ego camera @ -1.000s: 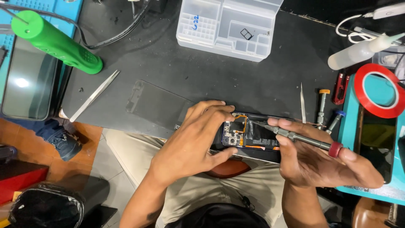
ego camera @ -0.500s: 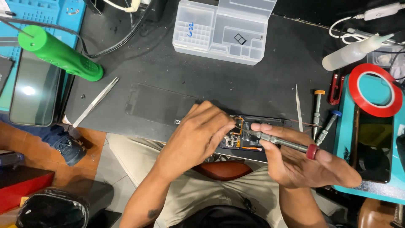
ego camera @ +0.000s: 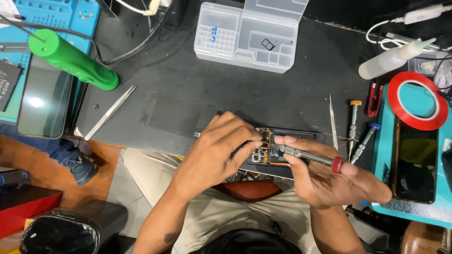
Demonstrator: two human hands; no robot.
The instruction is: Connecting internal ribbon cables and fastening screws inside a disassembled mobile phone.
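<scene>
The opened phone (ego camera: 278, 150) lies at the near edge of the dark bench (ego camera: 226, 94), its back off and the boards and orange flex showing, just above the person's lap. The left hand (ego camera: 216, 153) is curled down over the phone's left part, fingers closed against the frame and pinning it to the bench. The right hand (ego camera: 336, 181) is closed on a slim screwdriver (ego camera: 308, 156) with a red ring near its end, the shaft lying nearly flat and the tip at the phone's inner parts; whether the tip sits in a screw is too small to tell. Compared with half a second ago, the left fingers have slid a little further over the phone, and the driver tip has drawn closer to them, so the two hands now nearly meet. Just right of the phone stand a thin pair of tweezers (ego camera: 332, 120) and two more small screwdrivers (ego camera: 358, 131), beside a teal mat carrying a red tape roll (ego camera: 418, 101) and a dark phone (ego camera: 415, 162). Further back sits a clear plastic parts box (ego camera: 249, 35); to the left lie long tweezers (ego camera: 110, 112), a green handled tool (ego camera: 70, 59) and a glass panel (ego camera: 42, 101)
</scene>
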